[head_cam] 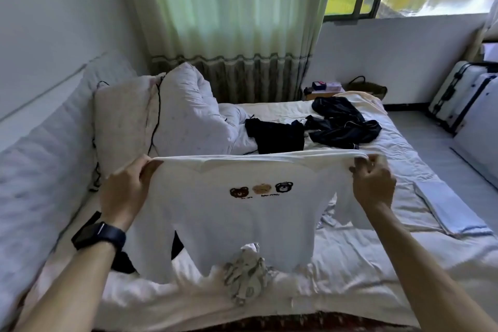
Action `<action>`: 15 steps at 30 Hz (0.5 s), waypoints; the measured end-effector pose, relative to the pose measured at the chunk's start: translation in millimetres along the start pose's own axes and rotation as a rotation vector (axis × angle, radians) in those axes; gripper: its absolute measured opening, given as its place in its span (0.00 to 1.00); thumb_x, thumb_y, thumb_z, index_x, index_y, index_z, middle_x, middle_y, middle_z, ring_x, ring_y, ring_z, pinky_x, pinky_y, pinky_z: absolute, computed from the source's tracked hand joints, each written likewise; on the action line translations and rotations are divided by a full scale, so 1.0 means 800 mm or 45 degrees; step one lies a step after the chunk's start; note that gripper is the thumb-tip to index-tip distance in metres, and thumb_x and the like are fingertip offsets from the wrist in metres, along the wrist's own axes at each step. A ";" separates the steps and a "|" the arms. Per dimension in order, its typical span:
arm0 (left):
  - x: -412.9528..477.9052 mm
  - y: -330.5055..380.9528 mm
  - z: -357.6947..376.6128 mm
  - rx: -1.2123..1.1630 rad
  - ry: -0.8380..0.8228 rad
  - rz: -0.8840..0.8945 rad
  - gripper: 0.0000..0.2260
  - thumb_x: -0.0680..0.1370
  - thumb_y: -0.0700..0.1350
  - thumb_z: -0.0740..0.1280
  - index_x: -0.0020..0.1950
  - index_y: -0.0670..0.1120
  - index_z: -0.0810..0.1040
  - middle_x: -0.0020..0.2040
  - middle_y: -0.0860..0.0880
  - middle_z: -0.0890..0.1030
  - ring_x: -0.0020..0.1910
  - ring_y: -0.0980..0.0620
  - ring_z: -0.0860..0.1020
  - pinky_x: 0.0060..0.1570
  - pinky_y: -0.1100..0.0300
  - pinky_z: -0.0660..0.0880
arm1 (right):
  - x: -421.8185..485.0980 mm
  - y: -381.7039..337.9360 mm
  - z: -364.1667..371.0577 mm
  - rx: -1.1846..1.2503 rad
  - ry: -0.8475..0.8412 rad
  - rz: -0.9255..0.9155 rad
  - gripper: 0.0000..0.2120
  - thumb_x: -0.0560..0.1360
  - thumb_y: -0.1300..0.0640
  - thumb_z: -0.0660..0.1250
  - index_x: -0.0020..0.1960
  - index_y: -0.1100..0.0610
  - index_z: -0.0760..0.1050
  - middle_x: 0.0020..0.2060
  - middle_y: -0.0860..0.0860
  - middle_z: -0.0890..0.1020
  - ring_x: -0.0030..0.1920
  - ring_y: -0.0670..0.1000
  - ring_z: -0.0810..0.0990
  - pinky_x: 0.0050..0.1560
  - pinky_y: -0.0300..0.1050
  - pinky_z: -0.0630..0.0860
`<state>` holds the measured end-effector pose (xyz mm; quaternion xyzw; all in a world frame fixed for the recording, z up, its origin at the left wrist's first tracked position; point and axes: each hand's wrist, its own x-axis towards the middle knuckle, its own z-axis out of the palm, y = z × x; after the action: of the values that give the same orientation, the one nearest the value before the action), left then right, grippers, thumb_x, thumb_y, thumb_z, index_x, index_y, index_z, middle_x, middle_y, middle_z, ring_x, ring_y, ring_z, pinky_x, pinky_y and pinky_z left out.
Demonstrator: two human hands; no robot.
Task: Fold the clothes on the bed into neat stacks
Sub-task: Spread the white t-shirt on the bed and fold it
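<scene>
**A:** In the head view, what are my hands doing?

**B:** They are well apart, and both are clamped on the white T-shirt (242, 213). Your left hand (126, 186) pinches its top edge at one shoulder, with the thumb toward you and the fingers curled behind the cloth. Your right hand (372, 183) grips the other shoulder the same way. The top edge is pulled taut between them. There's a black watch (99, 234) on your left wrist.

**A:** And where is the shirt?

**B:** You're holding it up over the bed (350, 272) with the front facing you, showing three little bear heads in a row on the chest. The sleeves hang down at either side. The hem reaches down to the sheet, but I can't tell whether it touches.

**A:** What else lies around the shirt?

**B:** A crumpled patterned cloth (246, 277) sits at the shirt's hem, on your side of it. Something black (122, 261) shows below the left sleeve, mostly hidden. Beyond the shirt's top edge lies a black garment (277, 137), and just right of that is a dark navy garment (342, 124) in a loose heap. To the right of the shirt a pale folded cloth (452, 210) lies flat on the sheet. Beyond the shirt to the left, white pillows (183, 105) lean at the head of the bed with a black cable (156, 116) trailing over them. Far beyond the shirt there's a green-and-white curtain (231, 21), and at the far right a suitcase (458, 97).
</scene>
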<state>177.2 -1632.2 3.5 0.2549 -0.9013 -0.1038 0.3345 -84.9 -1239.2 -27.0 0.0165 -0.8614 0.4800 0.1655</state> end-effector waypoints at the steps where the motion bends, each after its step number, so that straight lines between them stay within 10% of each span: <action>1: -0.011 0.004 -0.006 -0.017 0.027 -0.007 0.22 0.81 0.63 0.55 0.47 0.48 0.79 0.41 0.44 0.81 0.39 0.39 0.78 0.35 0.50 0.73 | -0.007 0.004 -0.005 0.020 0.017 0.003 0.10 0.82 0.55 0.64 0.53 0.62 0.75 0.47 0.64 0.83 0.50 0.66 0.79 0.46 0.50 0.66; 9: -0.034 -0.003 -0.030 -0.040 0.100 -0.072 0.23 0.77 0.68 0.59 0.44 0.51 0.80 0.36 0.47 0.80 0.35 0.45 0.75 0.33 0.55 0.65 | -0.024 0.011 -0.034 0.103 0.115 -0.299 0.09 0.78 0.58 0.71 0.53 0.64 0.79 0.47 0.63 0.79 0.46 0.57 0.76 0.47 0.37 0.62; 15: 0.000 -0.004 0.001 -0.003 -0.058 -0.096 0.22 0.76 0.69 0.64 0.42 0.50 0.81 0.36 0.48 0.81 0.39 0.43 0.80 0.35 0.53 0.72 | 0.009 0.029 -0.016 -0.049 0.036 -0.317 0.09 0.78 0.58 0.72 0.54 0.64 0.81 0.50 0.66 0.80 0.50 0.64 0.78 0.52 0.48 0.68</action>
<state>178.0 -1635.2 1.8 0.2857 -0.8983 -0.1232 0.3103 -92.6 -1215.1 -37.7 0.1133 -0.8593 0.4392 0.2362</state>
